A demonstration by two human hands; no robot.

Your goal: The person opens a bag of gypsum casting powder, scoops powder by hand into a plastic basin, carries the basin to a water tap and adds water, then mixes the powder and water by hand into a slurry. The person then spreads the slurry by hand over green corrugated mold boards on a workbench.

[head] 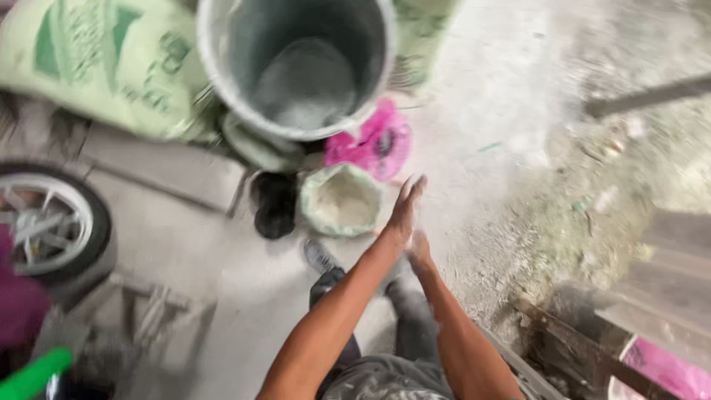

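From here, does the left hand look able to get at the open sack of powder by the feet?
Probably yes. The left hand is empty, fingers spread, just right of the open sack, with nothing between them. The right hand sits lower, out of the way.

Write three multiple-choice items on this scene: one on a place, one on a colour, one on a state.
1. Where is the open sack of pale powder?
A. Just below the grey bucket
B. On the wheel
C. Right of the hands

2. What colour is the bag beside the bucket?
A. Blue
B. Pink
C. Black

3. How are the left hand and right hand?
A. Gripping a shovel
B. Inside the bucket
C. Held together, empty

Answers: 1 A, the sack sits under the bucket's rim; 2 B, it is bright pink; 3 C, both hands meet and hold nothing.
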